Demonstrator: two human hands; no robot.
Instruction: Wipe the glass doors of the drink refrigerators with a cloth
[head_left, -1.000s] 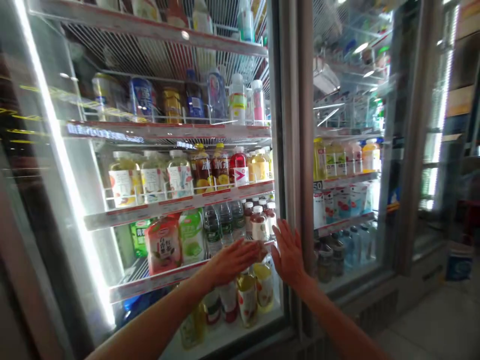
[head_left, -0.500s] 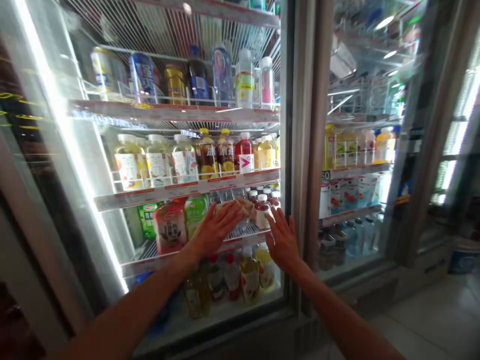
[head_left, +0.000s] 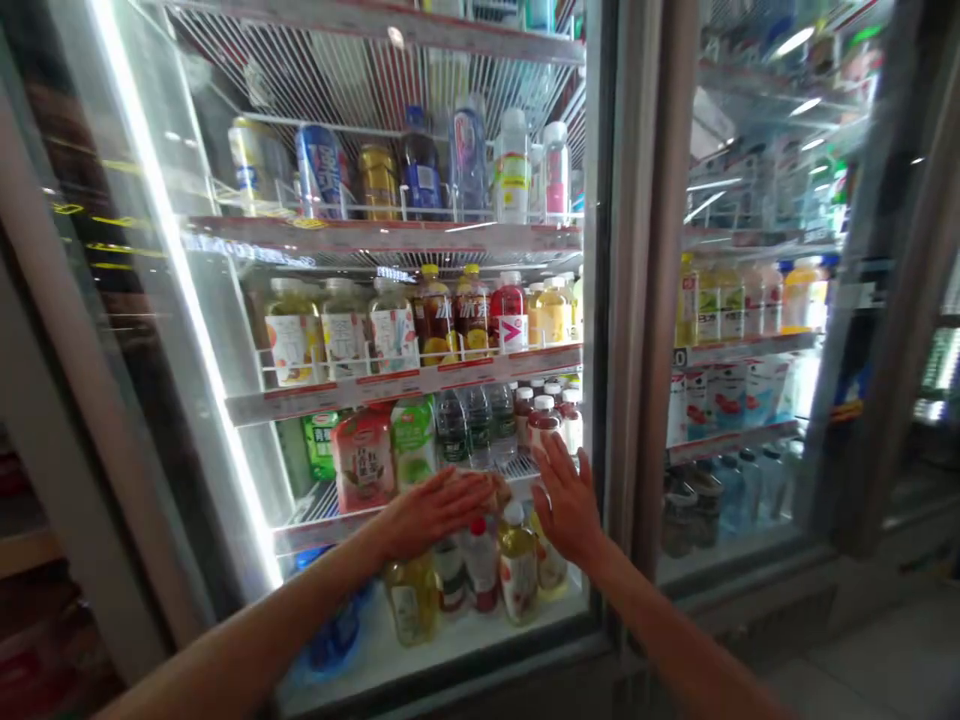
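Note:
A glass cooler door with drink shelves behind it stands before me. My left hand (head_left: 439,510) lies flat, fingers stretched out to the right, at the glass in front of the lower shelf edge. Past its fingertips shows a pinkish-brown patch (head_left: 495,490); I cannot tell whether it is a cloth or a reflection. My right hand (head_left: 568,500) is raised at the door's right side, fingers spread and pointing up, with nothing seen in it. Behind it stand dark bottles with white caps (head_left: 544,415). Below the left hand is a yellow drink bottle (head_left: 411,600).
The metal door frame (head_left: 634,300) runs upright to the right of my hands. Beyond it is a second glass-fronted cooler section with bottles (head_left: 806,295). A bright light strip (head_left: 161,230) lines the left side. Red drink pouches (head_left: 364,460) stand on the lower shelf.
My left hand has moved down, from in front of the lower shelf's bottles to its front edge, and lies more level. The right hand stays nearly in place. The view has shifted slightly left.

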